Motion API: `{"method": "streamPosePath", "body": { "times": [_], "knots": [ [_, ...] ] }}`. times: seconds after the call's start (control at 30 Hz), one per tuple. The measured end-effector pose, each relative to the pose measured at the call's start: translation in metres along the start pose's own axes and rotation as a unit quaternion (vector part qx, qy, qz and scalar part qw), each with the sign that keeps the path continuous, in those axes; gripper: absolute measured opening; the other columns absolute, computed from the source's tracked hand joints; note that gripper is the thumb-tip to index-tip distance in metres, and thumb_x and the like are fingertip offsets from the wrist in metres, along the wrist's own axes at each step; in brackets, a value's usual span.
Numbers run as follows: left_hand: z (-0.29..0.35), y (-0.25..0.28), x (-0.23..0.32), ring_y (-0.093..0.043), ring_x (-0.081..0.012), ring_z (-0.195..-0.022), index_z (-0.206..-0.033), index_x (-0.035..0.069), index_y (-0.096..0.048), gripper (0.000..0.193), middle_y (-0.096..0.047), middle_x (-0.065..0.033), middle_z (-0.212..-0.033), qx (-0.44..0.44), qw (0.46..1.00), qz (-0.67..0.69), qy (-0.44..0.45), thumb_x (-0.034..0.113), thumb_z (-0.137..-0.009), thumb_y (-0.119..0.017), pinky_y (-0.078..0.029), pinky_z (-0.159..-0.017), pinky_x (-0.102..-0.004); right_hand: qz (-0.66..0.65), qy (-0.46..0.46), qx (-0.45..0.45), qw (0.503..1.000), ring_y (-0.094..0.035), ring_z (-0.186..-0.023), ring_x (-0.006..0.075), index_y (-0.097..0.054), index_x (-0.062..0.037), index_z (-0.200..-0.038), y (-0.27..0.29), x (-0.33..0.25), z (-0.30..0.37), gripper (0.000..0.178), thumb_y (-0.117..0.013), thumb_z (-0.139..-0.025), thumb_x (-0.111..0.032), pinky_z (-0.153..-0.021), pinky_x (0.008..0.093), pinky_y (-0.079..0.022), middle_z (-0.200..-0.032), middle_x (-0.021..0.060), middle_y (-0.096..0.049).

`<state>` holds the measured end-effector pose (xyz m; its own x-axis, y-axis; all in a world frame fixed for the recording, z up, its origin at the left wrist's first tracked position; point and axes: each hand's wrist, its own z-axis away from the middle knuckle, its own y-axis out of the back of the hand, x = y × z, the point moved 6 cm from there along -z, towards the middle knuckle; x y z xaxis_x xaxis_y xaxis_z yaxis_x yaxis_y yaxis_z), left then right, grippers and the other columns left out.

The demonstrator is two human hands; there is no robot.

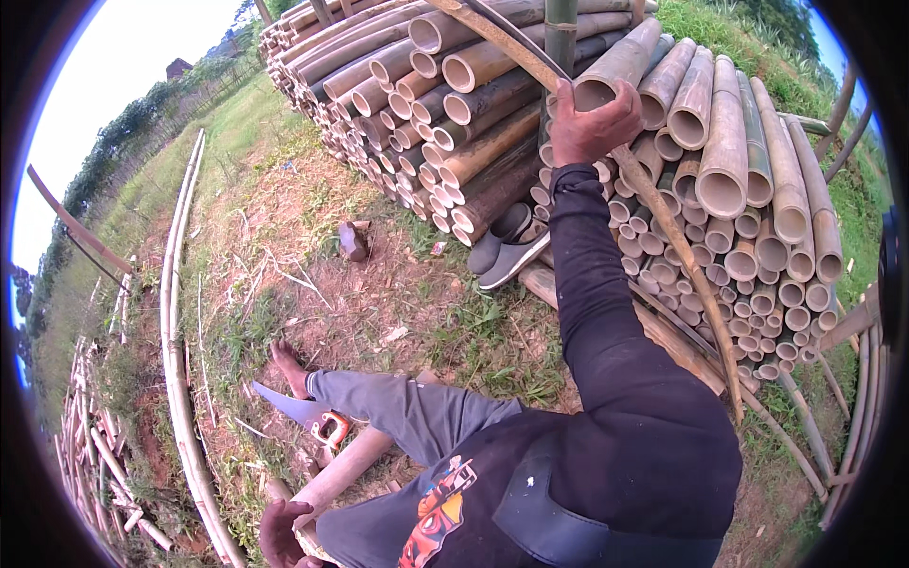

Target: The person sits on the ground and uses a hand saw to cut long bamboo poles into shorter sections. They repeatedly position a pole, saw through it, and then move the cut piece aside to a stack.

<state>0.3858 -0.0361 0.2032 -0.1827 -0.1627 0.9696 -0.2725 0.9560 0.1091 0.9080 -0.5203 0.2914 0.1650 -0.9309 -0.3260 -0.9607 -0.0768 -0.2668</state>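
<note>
My right hand (595,123) is raised in front of the bamboo stack, its fingers wrapped round a long, thin, curved strip (677,237) that looks like wood or bamboo. The strip slants from the top of the view down to the right, past my arm. At the bottom edge, my left hand (281,535) is beside my leg, thumb and fingers apart, next to a thick bamboo pole (343,470). Whether it touches the pole I cannot tell. A handsaw (301,409) with an orange and white handle lies by that pole, near my bare foot.
Cut bamboo poles (454,104) are stacked high ahead, more (724,189) to the right. An upright green post (560,38) stands between them. Grey shoes (511,248) sit at the stack's foot. A dark hammer-like block (353,241) and long pale poles (175,331) lie on the ground.
</note>
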Motion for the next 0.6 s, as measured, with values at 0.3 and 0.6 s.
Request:
{"method": "streamPosePath", "body": {
  "times": [0.3, 0.6],
  "knots": [
    [-0.018, -0.003, -0.03, -0.059, -0.0373, -0.136, -0.162, -0.01, -0.037, 0.099, -0.06, -0.0274, -0.146, -0.006, 0.998, -0.026, 0.053, 0.046, -0.094, -0.083, -0.045, -0.115, -0.051, 0.089, -0.184, -0.194, 0.96, -0.056, -0.127, 0.0493, -0.049, 0.0037, -0.143, -0.08, 0.121, -0.063, 0.097, -0.093, -0.077, -0.052, -0.107, 0.0568, -0.049, -0.138, 0.026, -0.054],
    [-0.063, -0.033, -0.046, -0.053, -0.0343, -0.143, -0.166, -0.005, -0.03, 0.099, -0.052, -0.0233, -0.156, -0.091, 0.991, -0.027, 0.099, 0.046, -0.098, -0.08, -0.043, -0.118, -0.0497, -0.081, -0.089, -0.583, 0.804, -0.065, -0.132, 0.0389, -0.057, -0.0008, -0.153, -0.175, 0.156, -0.039, 0.073, -0.068, -0.097, -0.045, -0.116, 0.0423, -0.047, -0.139, 0.0276, -0.069]
  ]
}}
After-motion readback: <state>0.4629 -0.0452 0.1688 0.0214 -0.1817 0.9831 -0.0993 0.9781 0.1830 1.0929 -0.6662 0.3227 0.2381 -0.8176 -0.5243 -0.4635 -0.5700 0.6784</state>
